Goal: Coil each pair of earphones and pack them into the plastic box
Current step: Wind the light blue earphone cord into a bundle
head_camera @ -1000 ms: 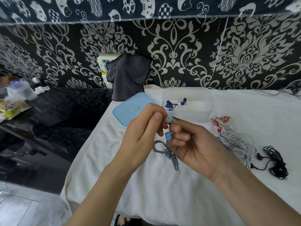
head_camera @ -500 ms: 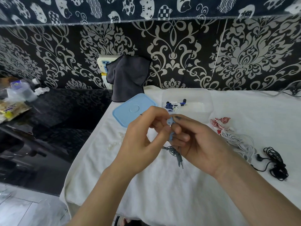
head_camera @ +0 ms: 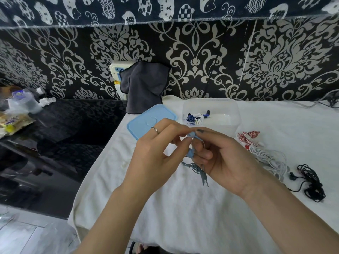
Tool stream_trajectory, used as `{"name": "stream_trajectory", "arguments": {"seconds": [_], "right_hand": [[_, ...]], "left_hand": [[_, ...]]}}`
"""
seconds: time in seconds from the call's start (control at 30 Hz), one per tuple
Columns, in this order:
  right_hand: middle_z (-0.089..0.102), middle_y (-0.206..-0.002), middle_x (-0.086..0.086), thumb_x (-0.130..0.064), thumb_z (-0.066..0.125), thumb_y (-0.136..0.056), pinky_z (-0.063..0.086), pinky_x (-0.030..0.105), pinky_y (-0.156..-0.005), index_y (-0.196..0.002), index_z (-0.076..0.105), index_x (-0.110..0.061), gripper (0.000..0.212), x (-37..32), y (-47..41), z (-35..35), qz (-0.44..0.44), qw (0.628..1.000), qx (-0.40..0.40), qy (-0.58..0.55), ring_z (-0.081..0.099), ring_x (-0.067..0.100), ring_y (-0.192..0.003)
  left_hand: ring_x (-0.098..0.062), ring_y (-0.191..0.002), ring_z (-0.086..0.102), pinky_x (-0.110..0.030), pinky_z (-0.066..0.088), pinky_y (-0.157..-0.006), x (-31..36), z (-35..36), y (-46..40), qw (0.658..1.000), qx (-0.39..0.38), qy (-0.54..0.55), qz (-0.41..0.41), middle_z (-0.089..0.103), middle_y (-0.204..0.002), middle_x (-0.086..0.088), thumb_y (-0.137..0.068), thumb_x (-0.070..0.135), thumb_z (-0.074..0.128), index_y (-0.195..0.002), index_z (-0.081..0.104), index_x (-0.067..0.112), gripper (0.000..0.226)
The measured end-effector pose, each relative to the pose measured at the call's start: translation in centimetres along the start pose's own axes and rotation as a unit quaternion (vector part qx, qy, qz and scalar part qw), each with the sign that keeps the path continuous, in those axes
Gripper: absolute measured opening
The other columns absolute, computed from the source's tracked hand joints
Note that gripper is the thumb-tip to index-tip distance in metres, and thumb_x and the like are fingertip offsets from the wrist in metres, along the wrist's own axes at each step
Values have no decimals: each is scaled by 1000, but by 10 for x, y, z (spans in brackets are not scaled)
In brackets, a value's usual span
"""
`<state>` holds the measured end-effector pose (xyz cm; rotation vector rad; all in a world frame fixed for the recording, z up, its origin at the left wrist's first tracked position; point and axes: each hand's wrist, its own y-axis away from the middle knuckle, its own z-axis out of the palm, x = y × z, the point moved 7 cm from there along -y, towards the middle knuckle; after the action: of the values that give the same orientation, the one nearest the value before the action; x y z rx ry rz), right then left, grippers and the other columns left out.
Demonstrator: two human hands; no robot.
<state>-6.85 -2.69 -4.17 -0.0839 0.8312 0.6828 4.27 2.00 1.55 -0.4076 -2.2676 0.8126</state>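
Past the table's left edge, a glossy black counter (head_camera: 60, 129) carries a crinkled snack packet (head_camera: 12, 122) and a clear plastic tub (head_camera: 23, 103), both blurred. A dark grey cloth (head_camera: 145, 87), soft and folded, hangs against the patterned wall over a pale wall socket (head_camera: 117, 70). The table itself is covered by a white, slightly rumpled cloth (head_camera: 183, 217).

Near the table's back left corner lies a light blue lid (head_camera: 145, 123), a flat rounded rectangle with a raised circle at its middle. Just right of it stands the clear plastic box (head_camera: 223, 114), rounded at the corners, with dark blue earphones (head_camera: 192, 117) already lying in its left part.

Above the middle of the table the left hand (head_camera: 156, 158), a thin ring on one finger, meets the right hand (head_camera: 229, 165). Both sets of fingers are curled and pinch the light blue earphones (head_camera: 190, 153): the left fingertips nip one bud against the right fingertips, a second bud shows just below between the hands, and the thin grey-blue cord dangles in loose loops with its plug pointing down toward the cloth. These earphones are held off the table, in front of the box and outside it.

Toward the right edge lie a red-and-white striped pair (head_camera: 247, 138), then a tangled heap of white earphones (head_camera: 269, 158) touching it, and furthest right black earphones (head_camera: 311, 182) in a loose bundle.
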Motion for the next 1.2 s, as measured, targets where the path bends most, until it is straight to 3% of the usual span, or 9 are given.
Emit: {"name": "stream_trajectory", "arguments": {"seconds": [0.13, 0.4, 0.6, 0.8, 0.97, 1.13, 1.2], "right_hand": [[40, -62, 5, -12, 61, -81, 29, 22, -47, -80, 70, -6, 11, 1, 0, -2, 2, 1000, 6, -8, 34, 8, -44], [49, -59, 4, -9, 54, -89, 32, 21, -47, -83, 64, -4, 13, 1, -1, -4, -1, 1000, 12, -18, 36, 8, -44], [51, -60, 4, -8, 53, -91, 32, 21, -47, -80, 70, -6, 19, -1, 0, -4, 0, 1000, 12, -16, 36, 8, -44], [53, -61, 2, -7, 49, -96, 34, 20, -46, -93, 69, -3, 20, -2, 0, -4, -7, 1000, 10, -8, 37, 7, -45], [55, -59, 2, -5, 48, -97, 36, 19, -46, -101, 69, -3, 21, -7, 0, -3, -37, 999, 4, 16, 38, 6, -44], [57, -61, 5, -10, 57, -87, 39, 20, -47, -109, 68, -4, 25, -13, 1, -5, -56, 998, -2, 32, 39, 8, -45], [57, -61, 5, -11, 59, -84, 38, 20, -47, -98, 67, -7, 17, -15, 1, -5, -63, 997, -5, 38, 39, 9, -45]], "left_hand": [[-5, -77, 61, -23, 51, -76, 1, -1, -1, 1000, 1, -9, 5, 66, -92, 5, -91, 7, 72, -104, 74, 10, 14], [-14, -78, 63, -34, 53, -71, -2, 3, 0, 1000, -6, 10, 5, 69, -91, 0, -93, 3, 69, -100, 74, 5, 9], [-9, -81, 66, -14, 48, -77, -2, 2, -3, 996, -5, 62, -57, 69, -85, 7, -94, 6, 66, -98, 68, 20, 14], [-19, -80, 70, -23, 53, -77, -12, 9, -2, 980, -29, 157, -117, 71, -82, 4, -93, 3, 68, -95, 68, 22, 19], [-32, -84, 73, -50, 59, -82, -18, 15, 0, 928, -43, 313, -198, 74, -87, -12, -93, 10, 67, -96, 69, 15, 6], [-29, -92, 75, -43, 59, -91, -22, 15, 2, 917, -49, 329, -220, 78, -93, -11, -91, 9, 68, -104, 74, 16, 16], [-28, -94, 76, -40, 58, -92, -24, 15, 3, 917, -54, 325, -222, 79, -95, -10, -90, 10, 70, -106, 75, 17, 18]]}}
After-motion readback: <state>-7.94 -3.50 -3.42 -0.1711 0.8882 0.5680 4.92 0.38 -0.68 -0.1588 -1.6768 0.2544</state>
